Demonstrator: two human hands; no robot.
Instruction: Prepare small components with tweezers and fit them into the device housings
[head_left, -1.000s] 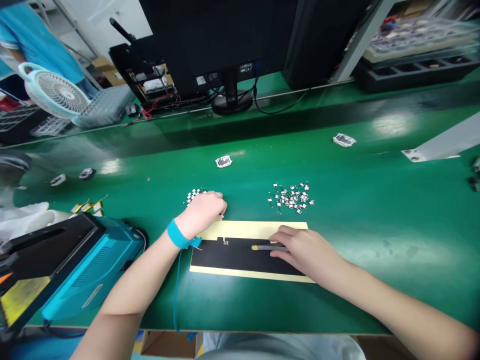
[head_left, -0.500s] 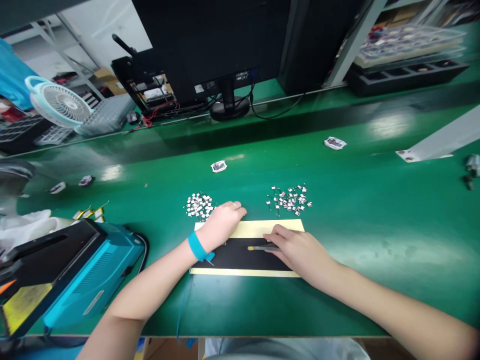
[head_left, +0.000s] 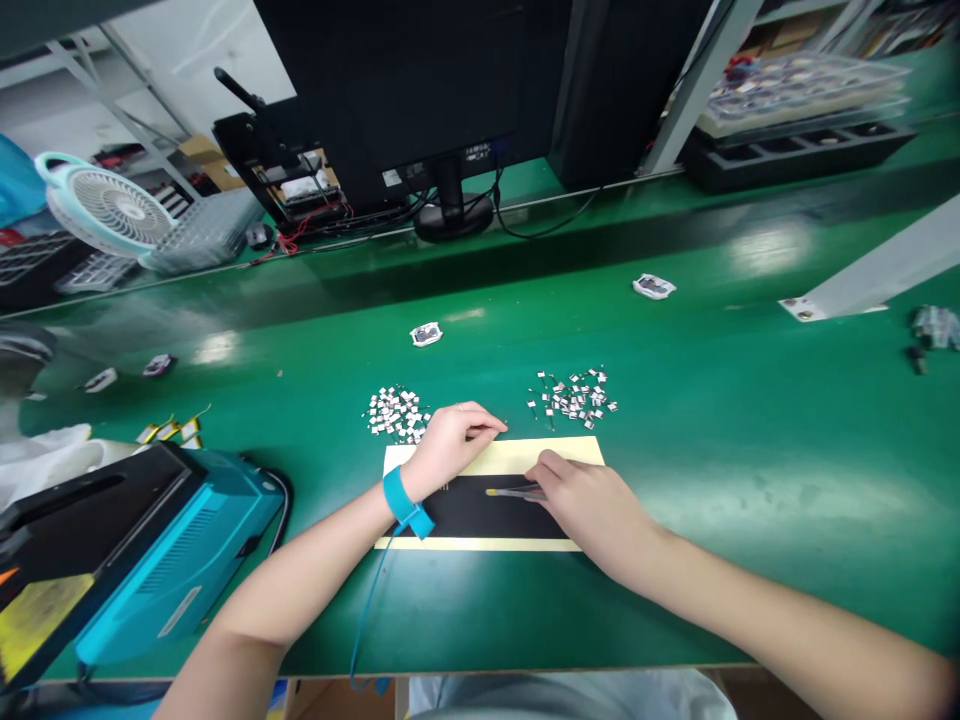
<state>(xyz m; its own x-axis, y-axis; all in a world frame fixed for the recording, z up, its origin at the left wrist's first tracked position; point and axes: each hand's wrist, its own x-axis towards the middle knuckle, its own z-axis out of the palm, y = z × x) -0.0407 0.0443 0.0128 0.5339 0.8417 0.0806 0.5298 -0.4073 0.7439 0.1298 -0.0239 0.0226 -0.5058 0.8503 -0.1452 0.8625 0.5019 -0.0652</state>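
My right hand point(head_left: 589, 500) is closed round a pair of grey tweezers point(head_left: 517, 492), whose yellowish tips point left over a black strip point(head_left: 480, 520). The strip lies on a pale yellow sheet point(head_left: 517, 457). My left hand point(head_left: 454, 437) rests across the sheet's upper left part, its thumb and fingers pinched together by the upper edge. Whatever is between those fingertips is too small to make out. A teal wrist strap point(head_left: 401, 500) with a cord circles the left wrist. Small white parts with dark leads lie in a left pile point(head_left: 395, 412) and a right pile point(head_left: 576, 397).
A teal machine point(head_left: 184, 550) stands on the left of the green bench point(head_left: 720, 480). Behind are a monitor stand point(head_left: 452, 215), cables and a fan point(head_left: 112, 205). A white-cased part point(head_left: 426, 334) and another casing point(head_left: 654, 287) lie farther back. A metal post point(head_left: 877, 265) stands at right.
The view has shifted slightly. My left hand's fingers have moved right and come together in a pinch beyond the sheet's upper edge. The tweezers stay over the black strip.
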